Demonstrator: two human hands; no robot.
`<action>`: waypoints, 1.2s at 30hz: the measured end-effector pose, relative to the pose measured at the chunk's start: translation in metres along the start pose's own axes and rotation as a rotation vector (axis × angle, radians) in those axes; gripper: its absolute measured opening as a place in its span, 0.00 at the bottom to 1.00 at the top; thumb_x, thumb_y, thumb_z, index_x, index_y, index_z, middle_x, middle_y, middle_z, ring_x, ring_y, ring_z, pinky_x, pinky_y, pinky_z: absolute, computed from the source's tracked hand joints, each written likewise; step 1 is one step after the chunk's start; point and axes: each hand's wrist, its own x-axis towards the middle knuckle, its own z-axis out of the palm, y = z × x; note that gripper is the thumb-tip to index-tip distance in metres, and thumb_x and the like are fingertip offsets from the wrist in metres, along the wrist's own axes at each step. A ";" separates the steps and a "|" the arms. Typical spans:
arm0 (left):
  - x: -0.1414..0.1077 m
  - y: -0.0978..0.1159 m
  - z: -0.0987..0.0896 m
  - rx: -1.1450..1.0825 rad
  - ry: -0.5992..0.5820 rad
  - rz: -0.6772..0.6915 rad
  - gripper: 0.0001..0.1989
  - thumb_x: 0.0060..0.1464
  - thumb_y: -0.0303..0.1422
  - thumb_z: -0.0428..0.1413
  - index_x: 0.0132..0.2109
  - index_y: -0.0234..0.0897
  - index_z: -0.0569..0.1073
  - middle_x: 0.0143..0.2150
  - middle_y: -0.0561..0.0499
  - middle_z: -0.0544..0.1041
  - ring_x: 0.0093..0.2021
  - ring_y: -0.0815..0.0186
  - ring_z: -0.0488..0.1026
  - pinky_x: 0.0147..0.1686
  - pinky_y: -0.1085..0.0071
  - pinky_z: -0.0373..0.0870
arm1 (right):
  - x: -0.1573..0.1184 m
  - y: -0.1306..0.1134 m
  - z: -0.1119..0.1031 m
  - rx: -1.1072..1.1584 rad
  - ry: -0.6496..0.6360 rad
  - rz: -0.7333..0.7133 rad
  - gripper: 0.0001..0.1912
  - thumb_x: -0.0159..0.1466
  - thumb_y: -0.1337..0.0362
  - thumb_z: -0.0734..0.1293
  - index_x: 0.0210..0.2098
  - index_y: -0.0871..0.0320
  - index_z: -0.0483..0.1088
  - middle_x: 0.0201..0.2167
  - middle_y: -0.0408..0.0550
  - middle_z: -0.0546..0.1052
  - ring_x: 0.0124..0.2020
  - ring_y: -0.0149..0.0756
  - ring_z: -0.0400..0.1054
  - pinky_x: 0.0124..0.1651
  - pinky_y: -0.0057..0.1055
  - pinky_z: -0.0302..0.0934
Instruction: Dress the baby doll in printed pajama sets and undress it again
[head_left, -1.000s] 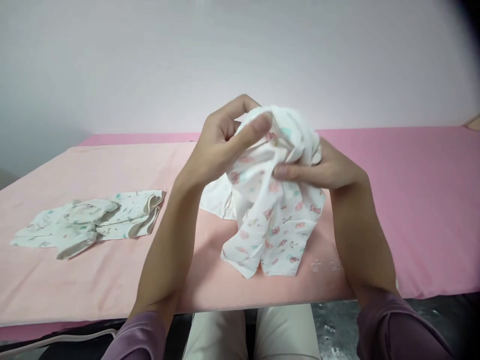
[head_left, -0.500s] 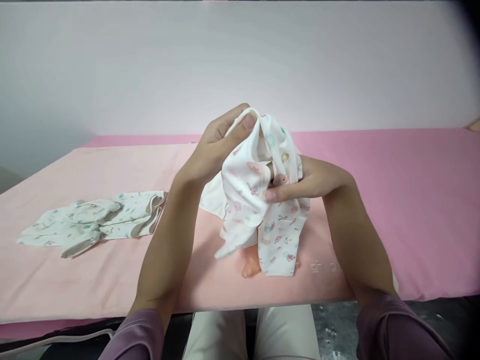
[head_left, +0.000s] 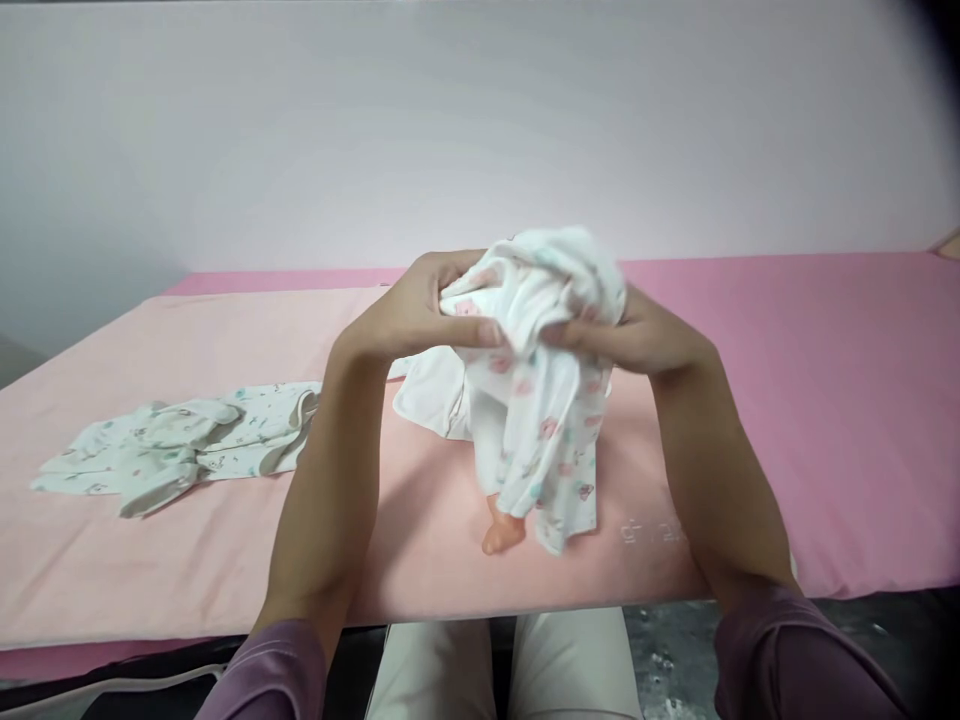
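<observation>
A white baby garment with pink and teal prints (head_left: 551,400) hangs bunched between both hands, its lower part draping down. My left hand (head_left: 442,305) grips its left side, thumb across the front. On the right side, my right hand (head_left: 619,330) pinches the gathered cloth, its fingers partly hidden behind it. Under the garment lies a doll, of which a small orange-toned foot (head_left: 502,532) and a white-covered leg (head_left: 489,440) show. White cloth (head_left: 431,395) spreads out to the left of the leg. The rest of the doll is hidden.
Another printed white garment (head_left: 180,445) lies loosely folded at the left on a light pink mat (head_left: 225,560). A darker pink surface (head_left: 817,420) extends to the right. A pale wall (head_left: 480,130) stands behind.
My left hand has moved down from the garment's top edge. The garment is more bunched between my hands, and its hanging parts have drawn together, uncovering more of the doll's leg.
</observation>
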 end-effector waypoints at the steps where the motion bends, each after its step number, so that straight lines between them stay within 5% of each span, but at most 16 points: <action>1: -0.001 -0.002 -0.005 0.007 -0.036 -0.009 0.26 0.45 0.51 0.76 0.38 0.37 0.75 0.33 0.52 0.73 0.35 0.63 0.76 0.31 0.70 0.70 | -0.001 0.001 -0.003 0.033 0.091 -0.021 0.26 0.69 0.41 0.71 0.55 0.55 0.77 0.43 0.48 0.82 0.51 0.48 0.78 0.50 0.39 0.75; 4: -0.004 -0.007 -0.013 0.014 -0.032 0.054 0.26 0.43 0.43 0.78 0.41 0.38 0.74 0.35 0.53 0.72 0.38 0.61 0.77 0.34 0.70 0.72 | -0.002 0.005 -0.008 0.058 0.082 -0.012 0.26 0.70 0.41 0.70 0.55 0.55 0.77 0.41 0.47 0.82 0.49 0.46 0.79 0.48 0.38 0.75; 9: -0.006 -0.004 -0.008 -0.039 -0.025 0.038 0.16 0.59 0.41 0.70 0.40 0.39 0.72 0.33 0.53 0.68 0.30 0.68 0.72 0.29 0.72 0.69 | 0.000 0.007 -0.011 0.007 -0.446 0.006 0.27 0.62 0.44 0.79 0.50 0.57 0.79 0.39 0.46 0.82 0.46 0.43 0.79 0.47 0.34 0.75; 11: -0.007 0.000 -0.003 -0.061 -0.034 0.027 0.16 0.61 0.43 0.68 0.39 0.39 0.72 0.31 0.54 0.67 0.28 0.70 0.70 0.26 0.74 0.66 | -0.001 0.011 -0.011 0.040 -0.402 -0.052 0.27 0.62 0.45 0.79 0.52 0.56 0.79 0.40 0.46 0.82 0.47 0.42 0.79 0.47 0.34 0.75; 15: -0.010 0.004 -0.003 -0.055 -0.075 0.056 0.25 0.52 0.52 0.73 0.39 0.37 0.74 0.31 0.54 0.69 0.30 0.67 0.73 0.27 0.72 0.67 | -0.002 0.021 -0.008 0.126 -0.034 -0.134 0.24 0.68 0.44 0.74 0.55 0.53 0.78 0.44 0.46 0.81 0.50 0.43 0.78 0.49 0.35 0.74; 17: -0.011 0.003 -0.007 -0.033 -0.117 0.066 0.28 0.46 0.53 0.75 0.39 0.37 0.75 0.32 0.53 0.72 0.32 0.66 0.74 0.29 0.71 0.69 | -0.001 0.020 -0.004 0.138 -0.014 -0.126 0.24 0.69 0.44 0.73 0.54 0.53 0.78 0.44 0.45 0.81 0.50 0.42 0.78 0.48 0.34 0.74; 24: -0.008 0.003 -0.004 0.012 -0.006 0.114 0.22 0.67 0.52 0.61 0.35 0.38 0.73 0.30 0.53 0.69 0.28 0.70 0.71 0.25 0.74 0.66 | 0.002 0.007 0.003 0.139 -0.586 -0.013 0.28 0.61 0.45 0.80 0.52 0.58 0.79 0.41 0.48 0.83 0.45 0.42 0.78 0.45 0.33 0.75; 27: -0.006 0.003 0.004 -0.010 -0.041 0.023 0.25 0.59 0.56 0.66 0.36 0.38 0.75 0.32 0.52 0.73 0.33 0.66 0.76 0.28 0.73 0.69 | 0.001 0.017 -0.004 0.170 -0.475 -0.085 0.32 0.57 0.45 0.82 0.53 0.56 0.79 0.40 0.48 0.83 0.47 0.45 0.79 0.47 0.35 0.75; 31: -0.005 -0.002 0.005 -0.005 -0.015 0.002 0.31 0.40 0.56 0.76 0.38 0.38 0.77 0.33 0.52 0.76 0.39 0.59 0.80 0.32 0.69 0.74 | 0.003 0.033 -0.012 0.208 -0.105 -0.126 0.32 0.57 0.42 0.80 0.55 0.52 0.78 0.43 0.48 0.82 0.51 0.48 0.79 0.49 0.38 0.75; 36: -0.006 -0.011 -0.002 0.030 0.053 0.027 0.25 0.50 0.53 0.72 0.40 0.40 0.75 0.33 0.53 0.75 0.38 0.61 0.79 0.34 0.69 0.76 | 0.004 0.029 -0.008 0.205 0.035 -0.058 0.34 0.60 0.39 0.77 0.58 0.51 0.76 0.45 0.48 0.82 0.54 0.49 0.78 0.51 0.41 0.75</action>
